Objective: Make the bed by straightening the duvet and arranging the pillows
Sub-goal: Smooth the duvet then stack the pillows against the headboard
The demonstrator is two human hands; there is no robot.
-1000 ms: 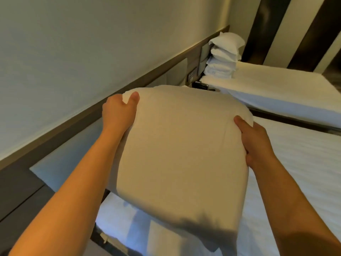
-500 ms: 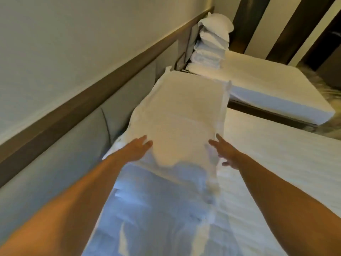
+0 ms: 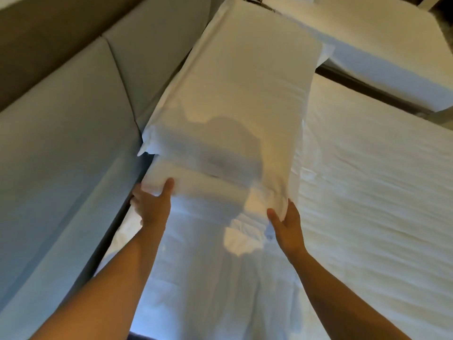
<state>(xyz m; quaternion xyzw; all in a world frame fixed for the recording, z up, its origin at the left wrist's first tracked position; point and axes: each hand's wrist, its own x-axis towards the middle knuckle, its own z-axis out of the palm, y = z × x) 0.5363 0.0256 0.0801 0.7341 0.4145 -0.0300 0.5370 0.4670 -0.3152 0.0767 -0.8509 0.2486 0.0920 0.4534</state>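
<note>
A white pillow lies flat at the head of the bed, along the grey padded headboard. Beneath its near end a second white pillow sticks out. My left hand grips the near left corner of this lower pillow, thumb on top. The near right corner is held by my right hand, thumb up against the fabric. The white duvet covers the bed to the right, lightly rippled.
A second bed with white bedding stands at the upper right, across a dark gap. The headboard runs down the left side, with a dark slit between it and the mattress.
The pillow I held up in both hands now lies flat at the headboard. My hands let go, then took hold of the near corners of the pillow underneath. The view tilted down.
</note>
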